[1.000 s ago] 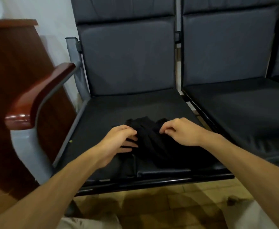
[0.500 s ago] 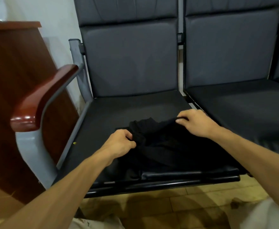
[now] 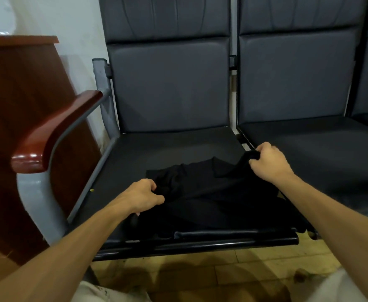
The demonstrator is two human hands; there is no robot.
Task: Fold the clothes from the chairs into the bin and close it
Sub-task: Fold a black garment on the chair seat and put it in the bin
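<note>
Currently I record an early stage: one crumpled black cloth garment (image 3: pixel 211 192) lies unfolded on the front of the dark grey padded chair seat (image 3: pixel 167 147). The left hand (image 3: pixel 142 198) has its fingers curled into the garment's left edge. The right hand (image 3: pixel 269 163) pinches a bunched corner, held up at the seat's right edge. I judge spreading is in hand; folding, binning and closing are left. Count: one garment, two hands, two seats in full including the neighbouring seat (image 3: pixel 309 149), a third partly visible. No bin in view.
</note>
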